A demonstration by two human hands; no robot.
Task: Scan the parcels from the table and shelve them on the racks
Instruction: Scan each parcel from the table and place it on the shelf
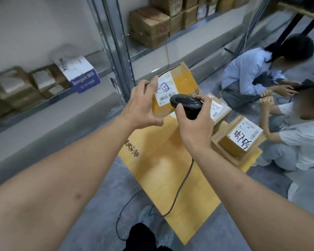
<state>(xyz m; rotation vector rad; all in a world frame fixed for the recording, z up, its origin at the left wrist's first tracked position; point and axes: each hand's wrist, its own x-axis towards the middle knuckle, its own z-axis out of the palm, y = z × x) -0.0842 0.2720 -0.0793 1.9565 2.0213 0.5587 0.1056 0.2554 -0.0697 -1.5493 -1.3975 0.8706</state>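
A: Cardboard parcel (pixel 178 91), where?
B: Left hand (pixel 141 107) gripping it just over big flat box (pixel 163 160). Right hand (pixel 196 127) clutching scanner (pixel 187 105), aiming at label (pixel 166 90).
A: Step?
B: Scanning, prob. Shelving next, needing free rack (pixel 116 51) spot.

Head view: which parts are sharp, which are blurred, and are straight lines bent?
Head view: the label on the held parcel and the scanner are fairly sharp; the boxes on the left shelf are smeared; the rack post leans from wide-angle distortion; light is even, without hard shadows.

Rack upright (pixel 116 51) beside parcel (pixel 181 82)
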